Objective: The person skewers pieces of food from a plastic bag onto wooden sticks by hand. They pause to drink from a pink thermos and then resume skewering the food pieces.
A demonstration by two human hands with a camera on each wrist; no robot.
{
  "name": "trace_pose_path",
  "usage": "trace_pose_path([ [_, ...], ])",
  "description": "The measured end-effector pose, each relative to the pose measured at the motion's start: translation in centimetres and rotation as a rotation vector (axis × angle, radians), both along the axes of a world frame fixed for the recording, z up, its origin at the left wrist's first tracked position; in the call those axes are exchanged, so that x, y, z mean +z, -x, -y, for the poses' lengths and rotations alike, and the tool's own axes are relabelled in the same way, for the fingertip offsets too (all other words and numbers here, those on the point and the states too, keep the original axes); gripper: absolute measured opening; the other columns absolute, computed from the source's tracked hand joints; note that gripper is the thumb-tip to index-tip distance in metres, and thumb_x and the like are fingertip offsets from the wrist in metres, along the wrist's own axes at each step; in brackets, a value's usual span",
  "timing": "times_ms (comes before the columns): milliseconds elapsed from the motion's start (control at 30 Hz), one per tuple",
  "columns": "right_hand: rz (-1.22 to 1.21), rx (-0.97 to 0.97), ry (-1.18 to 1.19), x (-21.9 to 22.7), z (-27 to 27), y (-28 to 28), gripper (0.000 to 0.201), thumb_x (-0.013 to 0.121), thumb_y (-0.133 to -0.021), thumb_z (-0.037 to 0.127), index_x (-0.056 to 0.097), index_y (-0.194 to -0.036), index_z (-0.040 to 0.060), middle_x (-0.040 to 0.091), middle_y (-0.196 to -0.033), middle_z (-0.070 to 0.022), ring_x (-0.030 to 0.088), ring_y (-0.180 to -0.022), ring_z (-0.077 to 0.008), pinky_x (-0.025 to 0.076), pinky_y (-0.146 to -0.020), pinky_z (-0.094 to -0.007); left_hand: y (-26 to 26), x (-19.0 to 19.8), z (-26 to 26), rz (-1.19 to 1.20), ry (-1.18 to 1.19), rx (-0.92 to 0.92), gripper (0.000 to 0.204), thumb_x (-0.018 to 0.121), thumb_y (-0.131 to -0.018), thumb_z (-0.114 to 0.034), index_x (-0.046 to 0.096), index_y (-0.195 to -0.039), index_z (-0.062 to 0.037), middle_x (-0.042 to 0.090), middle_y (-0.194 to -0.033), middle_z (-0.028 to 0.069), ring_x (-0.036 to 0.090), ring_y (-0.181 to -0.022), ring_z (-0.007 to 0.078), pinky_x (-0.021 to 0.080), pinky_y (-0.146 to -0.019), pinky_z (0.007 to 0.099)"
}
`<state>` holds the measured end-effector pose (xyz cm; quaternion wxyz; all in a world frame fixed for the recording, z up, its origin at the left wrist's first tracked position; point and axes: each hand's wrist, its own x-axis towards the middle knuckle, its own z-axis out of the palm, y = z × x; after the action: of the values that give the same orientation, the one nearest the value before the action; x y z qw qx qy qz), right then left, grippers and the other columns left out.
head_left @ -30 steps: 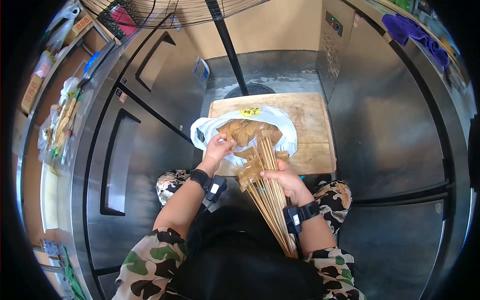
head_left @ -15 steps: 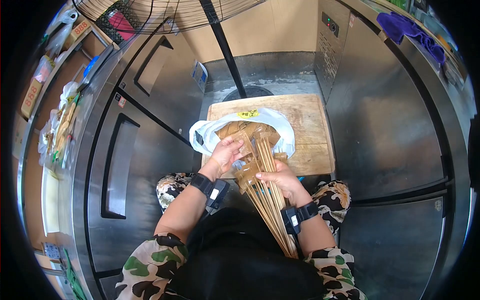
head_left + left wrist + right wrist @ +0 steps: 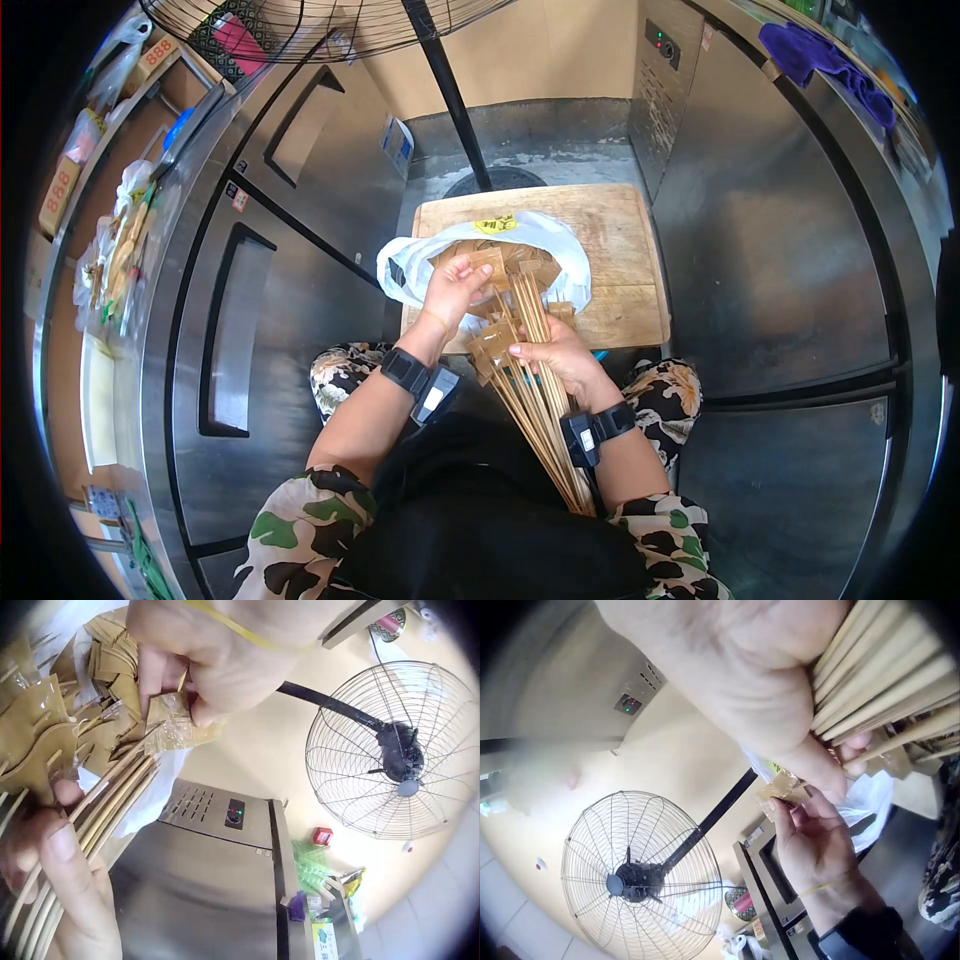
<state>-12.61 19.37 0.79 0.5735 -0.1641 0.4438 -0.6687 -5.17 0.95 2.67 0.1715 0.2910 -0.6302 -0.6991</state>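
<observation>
- Centrally, a flat, glossy brown piece (image 3: 169, 720) is pinched between the thumb and fingers of the left hand (image 3: 452, 292), at the near edge of a bag's mouth; a pointed tip shows beside it, though whether it pierces the piece I cannot tell.
- Just to the right and nearer, the right hand (image 3: 565, 358) is clamped round a bundle of thin wooden skewers (image 3: 552, 430), which slant toward the person's lap.
- Several skewers carry folded brown squares (image 3: 490, 345) at their far ends.
- Behind both hands, the white plastic bag (image 3: 545, 228), with a yellow label, lies open; a heap of loose brown pieces (image 3: 112, 645) lies inside it.
- Beneath the bag is a pale wooden board (image 3: 625, 260).
- Steel cabinets stand left (image 3: 290, 330) and right (image 3: 780, 250).
- Far off, a wire-caged fan (image 3: 405, 750) stands on a black pole.
</observation>
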Motion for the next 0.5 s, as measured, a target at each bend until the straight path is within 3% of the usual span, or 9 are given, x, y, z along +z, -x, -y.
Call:
trace_pose_path([
  [67, 0.002, -0.008, -0.002, 0.0, 0.0, 0.0, 0.036, 0.072, -0.074, 0.002, 0.046, -0.099, 0.0035, 0.056, -0.072, -0.0027, 0.052, -0.053, -0.0070, 0.042, -0.044, -0.0180, -0.6, -0.3, 0.1, 0.040, 0.078, -0.037, 0.017, 0.061, -0.087, -0.014, 0.061, -0.103, -0.0073, 0.066, -0.093, 0.0001, 0.060, -0.079, 0.0060, 0.049, -0.068, 0.0206],
  [167, -0.012, -0.017, -0.021, -0.8, 0.3, -0.1, 0.036, 0.072, -0.075, 0.002, 0.045, -0.099, 0.0033, 0.057, -0.073, -0.0035, 0.052, -0.053, -0.0069, 0.041, -0.044, -0.0179, -1.2, 0.5, -1.0, 0.051, 0.074, -0.050, 0.009, 0.062, -0.086, -0.012, 0.061, -0.094, -0.0079, 0.064, -0.086, -0.0012, 0.056, -0.072, 0.0034, 0.046, -0.061, 0.0205],
  [267, -0.013, -0.028, -0.005, -1.4, 0.3, -0.2, 0.037, 0.072, -0.075, 0.002, 0.045, -0.100, 0.0032, 0.058, -0.074, -0.0041, 0.052, -0.054, -0.0071, 0.042, -0.045, -0.0178, -1.3, 0.4, -1.5, 0.020, 0.089, 0.012, 0.011, 0.062, -0.086, -0.011, 0.060, -0.095, -0.0068, 0.064, -0.085, -0.0003, 0.056, -0.070, 0.0036, 0.045, -0.057, 0.0191],
  [367, -0.015, -0.023, -0.021, -0.8, 0.2, -0.1, 0.037, 0.072, -0.075, 0.003, 0.046, -0.100, 0.0031, 0.058, -0.075, -0.0044, 0.053, -0.055, -0.0075, 0.042, -0.045, -0.0177, -0.7, -0.7, -1.8, -0.081, 0.120, 0.122, 0.018, 0.061, -0.086, -0.008, 0.058, -0.103, -0.0053, 0.064, -0.082, -0.0001, 0.056, -0.070, 0.0039, 0.044, -0.053, 0.0180],
  [500, -0.029, -0.030, -0.006, -0.6, 0.1, -0.2, 0.037, 0.072, -0.075, 0.004, 0.046, -0.101, 0.0029, 0.058, -0.076, -0.0044, 0.054, -0.057, -0.0075, 0.042, -0.047, -0.0180, -0.5, -0.6, -1.8, -0.069, 0.113, 0.136, 0.026, 0.060, -0.087, -0.008, 0.056, -0.113, -0.0056, 0.063, -0.085, -0.0002, 0.057, -0.072, 0.0050, 0.045, -0.054, 0.0179],
])
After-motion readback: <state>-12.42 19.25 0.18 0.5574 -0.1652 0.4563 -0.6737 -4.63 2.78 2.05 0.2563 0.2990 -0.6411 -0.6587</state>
